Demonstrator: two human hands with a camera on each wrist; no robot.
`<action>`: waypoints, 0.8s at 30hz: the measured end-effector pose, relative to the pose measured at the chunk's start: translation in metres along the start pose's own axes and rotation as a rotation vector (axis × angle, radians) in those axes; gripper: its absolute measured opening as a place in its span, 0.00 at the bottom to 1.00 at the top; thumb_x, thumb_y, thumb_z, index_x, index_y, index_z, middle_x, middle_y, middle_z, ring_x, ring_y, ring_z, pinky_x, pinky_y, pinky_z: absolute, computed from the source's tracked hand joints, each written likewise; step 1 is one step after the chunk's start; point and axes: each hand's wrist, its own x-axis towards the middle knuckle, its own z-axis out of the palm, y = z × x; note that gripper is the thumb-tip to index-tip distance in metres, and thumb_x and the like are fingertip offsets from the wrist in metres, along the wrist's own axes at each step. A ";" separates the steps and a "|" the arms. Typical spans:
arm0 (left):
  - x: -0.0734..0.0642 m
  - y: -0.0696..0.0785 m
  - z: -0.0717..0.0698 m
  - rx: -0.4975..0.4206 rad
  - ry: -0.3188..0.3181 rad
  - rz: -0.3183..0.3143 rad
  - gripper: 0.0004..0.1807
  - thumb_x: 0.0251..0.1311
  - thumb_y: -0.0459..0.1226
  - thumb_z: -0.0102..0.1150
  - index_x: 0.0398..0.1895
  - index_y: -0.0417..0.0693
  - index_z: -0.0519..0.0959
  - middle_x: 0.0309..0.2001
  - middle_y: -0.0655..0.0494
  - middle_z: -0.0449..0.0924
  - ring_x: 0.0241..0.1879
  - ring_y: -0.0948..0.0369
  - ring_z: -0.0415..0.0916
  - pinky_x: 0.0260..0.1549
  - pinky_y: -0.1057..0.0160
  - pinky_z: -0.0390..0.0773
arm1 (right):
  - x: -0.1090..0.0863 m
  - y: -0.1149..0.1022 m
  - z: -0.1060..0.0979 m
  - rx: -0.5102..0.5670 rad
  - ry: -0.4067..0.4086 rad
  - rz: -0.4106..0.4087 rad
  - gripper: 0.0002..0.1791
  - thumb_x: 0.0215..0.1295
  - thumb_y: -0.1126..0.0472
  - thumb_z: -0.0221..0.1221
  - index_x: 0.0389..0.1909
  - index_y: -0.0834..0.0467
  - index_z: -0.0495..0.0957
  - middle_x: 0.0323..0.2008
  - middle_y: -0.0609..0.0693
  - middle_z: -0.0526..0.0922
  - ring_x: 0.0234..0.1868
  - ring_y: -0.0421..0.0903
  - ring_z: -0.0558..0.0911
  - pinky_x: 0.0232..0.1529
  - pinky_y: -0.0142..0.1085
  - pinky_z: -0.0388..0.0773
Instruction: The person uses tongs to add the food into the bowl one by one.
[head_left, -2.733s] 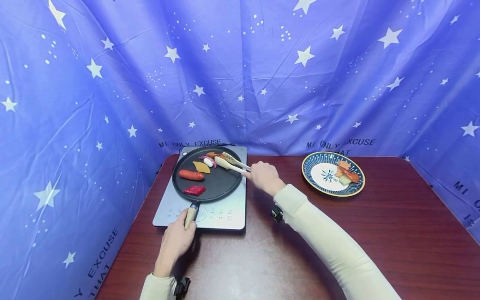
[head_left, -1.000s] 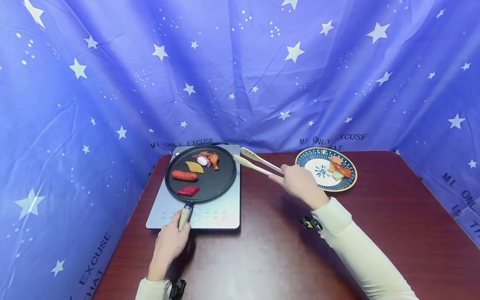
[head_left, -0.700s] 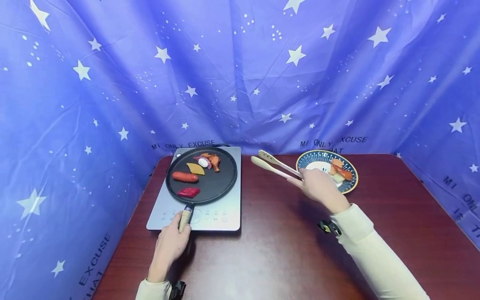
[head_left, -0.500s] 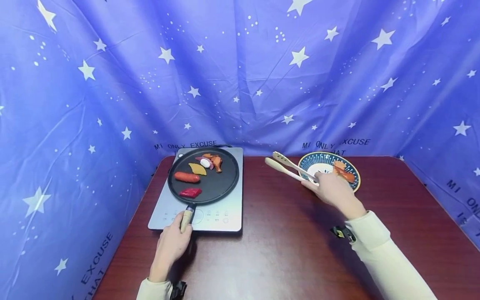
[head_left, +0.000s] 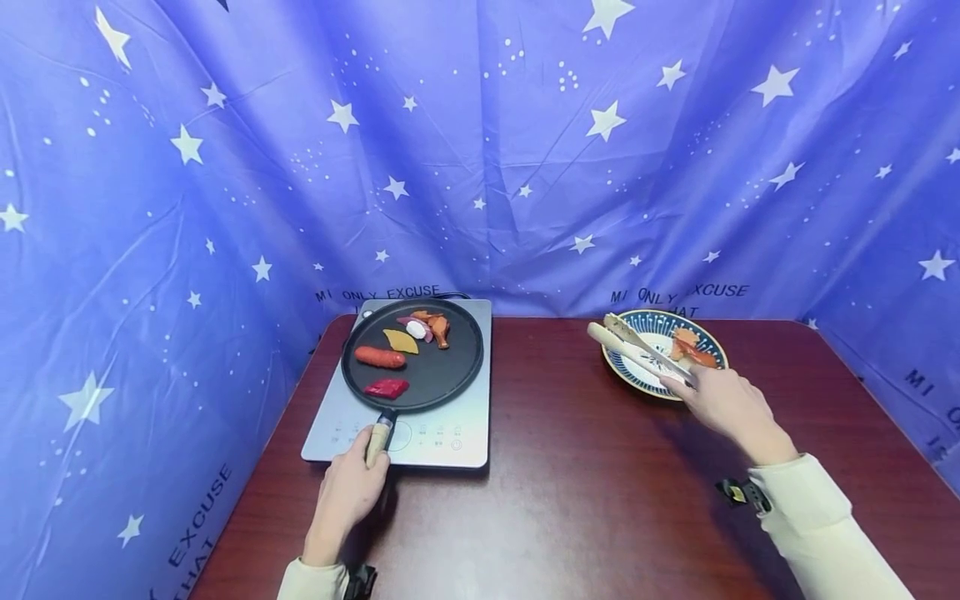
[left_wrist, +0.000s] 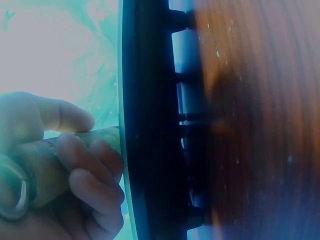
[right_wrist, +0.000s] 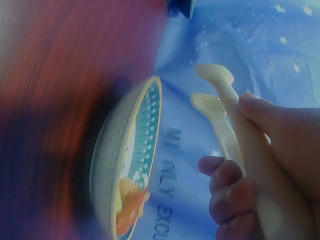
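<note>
In the head view my left hand (head_left: pixel 351 483) grips the pale handle (head_left: pixel 378 442) of a round black frying pan (head_left: pixel 442 375). The pan holds a sausage (head_left: pixel 380 357), a dark red piece (head_left: pixel 386 388), a yellow slice (head_left: pixel 401 341), a pink-and-white piece (head_left: pixel 416 330) and a brown drumstick (head_left: pixel 440 330). Off to the right, my right hand (head_left: pixel 731 410) holds cream tongs (head_left: pixel 606 336) over the blue-and-white plate (head_left: pixel 622 367). Their tips stand apart with nothing between them, as the right wrist view also shows. Orange food pieces (head_left: pixel 686 342) lie on the plate's right side, partly behind the tongs.
Beneath the pan is a silver induction cooktop (head_left: pixel 468 450) with touch controls at its front. The dark red wooden table (head_left: pixel 547 483) carries everything. A blue star-printed curtain (head_left: pixel 480 150) hangs behind and along both sides.
My right hand has carried the tongs from the pan's far right edge across to above the plate. The brown drumstick now shows uncovered in the pan. My left hand keeps its grip on the handle.
</note>
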 end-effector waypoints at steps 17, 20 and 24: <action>-0.001 0.001 -0.001 -0.004 0.005 0.010 0.28 0.58 0.41 0.51 0.64 0.47 0.68 0.23 0.49 0.73 0.22 0.53 0.70 0.24 0.50 0.69 | -0.021 0.051 -0.017 0.006 -0.049 0.076 0.31 0.67 0.36 0.45 0.25 0.61 0.73 0.18 0.59 0.72 0.19 0.61 0.75 0.15 0.50 0.64; -0.001 0.001 0.000 -0.004 0.002 0.008 0.28 0.59 0.41 0.51 0.64 0.48 0.68 0.22 0.49 0.72 0.22 0.53 0.70 0.23 0.50 0.69 | -0.026 0.059 -0.020 0.008 -0.058 0.093 0.31 0.67 0.36 0.45 0.24 0.61 0.71 0.17 0.58 0.71 0.18 0.60 0.74 0.14 0.50 0.63; 0.000 0.001 0.000 0.004 0.002 0.008 0.28 0.58 0.42 0.50 0.64 0.48 0.68 0.22 0.49 0.72 0.22 0.53 0.70 0.24 0.50 0.69 | -0.032 0.068 -0.023 0.013 -0.075 0.129 0.32 0.66 0.35 0.44 0.23 0.61 0.72 0.18 0.62 0.73 0.20 0.63 0.75 0.15 0.50 0.64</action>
